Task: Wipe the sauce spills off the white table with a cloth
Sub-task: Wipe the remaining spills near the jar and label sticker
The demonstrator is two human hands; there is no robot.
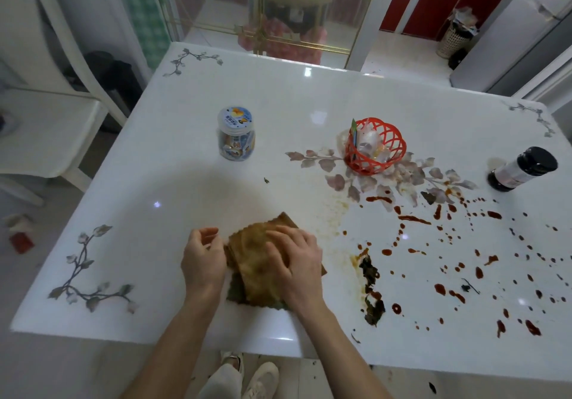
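A brown, sauce-stained cloth (253, 262) lies folded on the white table (192, 188), near its front edge. My right hand (295, 258) presses flat on top of the cloth, fingers spread. My left hand (202, 258) is at the cloth's left edge, fingers curled and pinching that edge. Dark red sauce spills (458, 259) are spattered in drops and streaks over the right half of the table. A dark clump of scraps (371, 290) with an orange smear lies just right of the cloth.
A clear jar with a printed lid (236, 134) stands behind the cloth. A red plastic basket (375, 145) sits mid-table, a dark sauce bottle (523, 168) at the far right. A white chair (46, 132) stands left of the table.
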